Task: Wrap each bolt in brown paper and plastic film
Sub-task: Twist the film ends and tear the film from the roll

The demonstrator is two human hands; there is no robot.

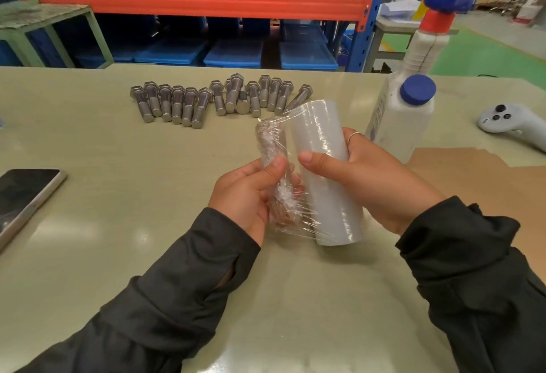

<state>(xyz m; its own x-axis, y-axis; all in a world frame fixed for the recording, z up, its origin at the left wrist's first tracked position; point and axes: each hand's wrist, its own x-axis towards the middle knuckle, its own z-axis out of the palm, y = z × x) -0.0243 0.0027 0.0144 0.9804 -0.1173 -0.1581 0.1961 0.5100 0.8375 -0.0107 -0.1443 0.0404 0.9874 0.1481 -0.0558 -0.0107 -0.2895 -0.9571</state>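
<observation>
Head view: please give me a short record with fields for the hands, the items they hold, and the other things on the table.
left hand: grips paper-wrapped bolt, partly covered in film
right hand: holds plastic film roll
film: stretched from roll to bolt
bare bolts: lying in a row on table
brown paper: right
phone: left
white bottle: upright, right

The bare bolts (224, 98) are dull grey metal with threaded shanks, lying on a smooth, pale green table (88, 142) with a soft sheen. The film roll (325, 171) is glossy, milky plastic, and its clear, crinkled film covers the brown paper of the wrapped bolt (273, 171). The bottle (399, 118) is matt white plastic with a blue cap, the paper sheet (487, 177) matt brown, the phone (20, 192) glossy black.
</observation>
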